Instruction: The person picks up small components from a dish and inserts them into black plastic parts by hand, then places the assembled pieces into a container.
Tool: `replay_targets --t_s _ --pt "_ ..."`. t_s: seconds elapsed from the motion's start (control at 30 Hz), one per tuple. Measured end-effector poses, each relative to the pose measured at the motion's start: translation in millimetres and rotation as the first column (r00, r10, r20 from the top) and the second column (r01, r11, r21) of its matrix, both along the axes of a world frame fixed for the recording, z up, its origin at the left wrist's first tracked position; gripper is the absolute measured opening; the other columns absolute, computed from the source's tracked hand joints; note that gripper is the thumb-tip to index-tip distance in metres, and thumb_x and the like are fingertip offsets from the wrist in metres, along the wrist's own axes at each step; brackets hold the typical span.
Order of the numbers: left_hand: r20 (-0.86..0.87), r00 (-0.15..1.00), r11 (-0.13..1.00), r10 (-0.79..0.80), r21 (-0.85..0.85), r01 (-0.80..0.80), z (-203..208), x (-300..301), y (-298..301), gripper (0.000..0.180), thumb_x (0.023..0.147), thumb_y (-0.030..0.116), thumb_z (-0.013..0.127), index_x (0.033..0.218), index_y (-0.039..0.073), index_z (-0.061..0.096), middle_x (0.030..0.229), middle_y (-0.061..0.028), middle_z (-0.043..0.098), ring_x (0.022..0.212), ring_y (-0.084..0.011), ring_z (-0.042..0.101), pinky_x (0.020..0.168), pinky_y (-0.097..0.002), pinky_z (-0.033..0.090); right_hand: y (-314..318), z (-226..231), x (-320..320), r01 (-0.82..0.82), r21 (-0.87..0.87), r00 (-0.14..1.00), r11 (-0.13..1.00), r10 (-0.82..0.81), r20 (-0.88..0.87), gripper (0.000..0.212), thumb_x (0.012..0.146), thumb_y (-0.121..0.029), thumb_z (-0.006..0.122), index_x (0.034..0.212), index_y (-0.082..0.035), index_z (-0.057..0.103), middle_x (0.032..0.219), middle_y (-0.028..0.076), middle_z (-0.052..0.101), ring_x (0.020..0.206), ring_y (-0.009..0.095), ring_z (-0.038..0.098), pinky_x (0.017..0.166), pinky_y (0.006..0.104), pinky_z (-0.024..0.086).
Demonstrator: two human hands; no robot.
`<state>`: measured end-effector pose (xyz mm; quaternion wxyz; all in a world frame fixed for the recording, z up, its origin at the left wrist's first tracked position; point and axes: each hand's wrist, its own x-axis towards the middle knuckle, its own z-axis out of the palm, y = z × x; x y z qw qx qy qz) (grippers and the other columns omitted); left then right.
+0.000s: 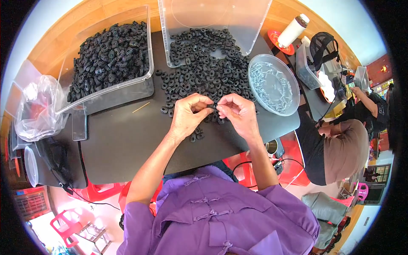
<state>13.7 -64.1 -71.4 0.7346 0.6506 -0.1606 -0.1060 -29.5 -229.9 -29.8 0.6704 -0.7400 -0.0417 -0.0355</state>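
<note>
Over the dark table, my left hand (190,114) and my right hand (239,112) meet in front of me, fingertips nearly touching. Thumb and forefinger are pinched together on each hand. Between them sits a small black plastic part (214,106), mostly covered by the fingers. Just beyond, a heap of similar black plastic parts (204,72) spreads out from a tipped clear bin (212,15). A few loose ones lie below my hands. To the right of the heap stands a round clear tub (290,104) holding many small shiny metal pieces, too small to name.
A clear bin (127,92) full of black parts stands at the left. Near it lie a phone-like slab (79,125), a thin yellow stick (141,107) and a plastic bag (38,110). A white bottle (293,30) stands at the back right. Other people (346,151) sit at the right.
</note>
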Motion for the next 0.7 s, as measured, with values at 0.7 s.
replay_targets --t_s 0.7 --pt "-0.093 0.996 0.976 0.011 -0.216 -0.031 5.8 4.3 7.5 0.015 0.079 -0.006 0.066 0.093 0.000 0.063 0.083 -0.0037 0.067 0.075 -0.0071 0.062 0.069 -0.0204 0.050 24.3 3.8 -0.3 0.382 -0.687 0.795 0.618 0.159 0.585 0.025 0.076 -0.006 0.066 0.101 -0.005 0.064 0.077 0.007 0.054 0.067 0.022 0.057 0.053 0.0331 0.048"
